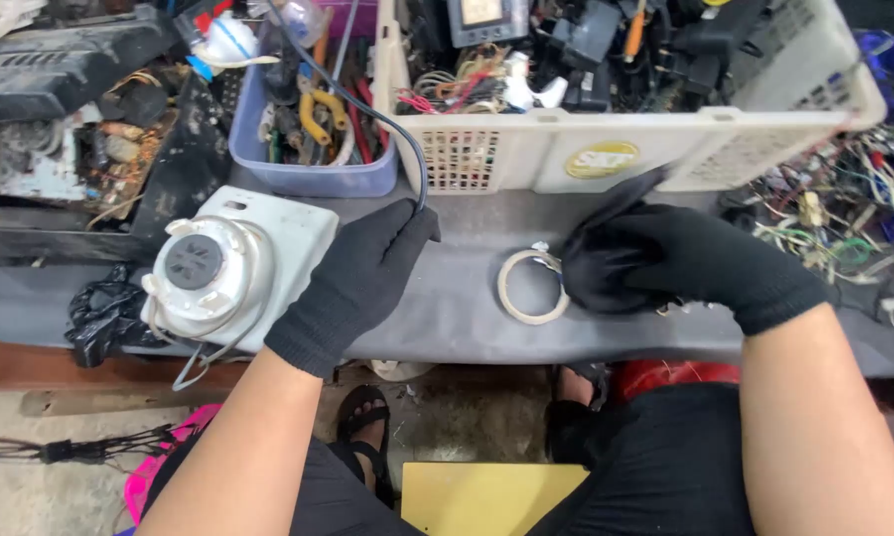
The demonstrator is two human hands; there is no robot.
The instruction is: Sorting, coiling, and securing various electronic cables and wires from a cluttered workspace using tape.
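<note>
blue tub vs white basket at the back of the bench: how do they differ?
Colour and walls: the blue tub is solid-sided, while the white basket has perforated walls and a round yellow sticker on its front.
Size: the blue tub is clearly narrower than the white basket.
Contents: the blue tub holds hand tools such as yellow-handled pliers; the white basket holds black plugs and tangled wires.
Both are open-topped, full, and stand side by side.

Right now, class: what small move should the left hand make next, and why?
Probably draw the black cable toward the bench edge: the left hand pinches its lower end, while the rest trails up over the blue tray. The right hand rests beside the tape ring.
</note>
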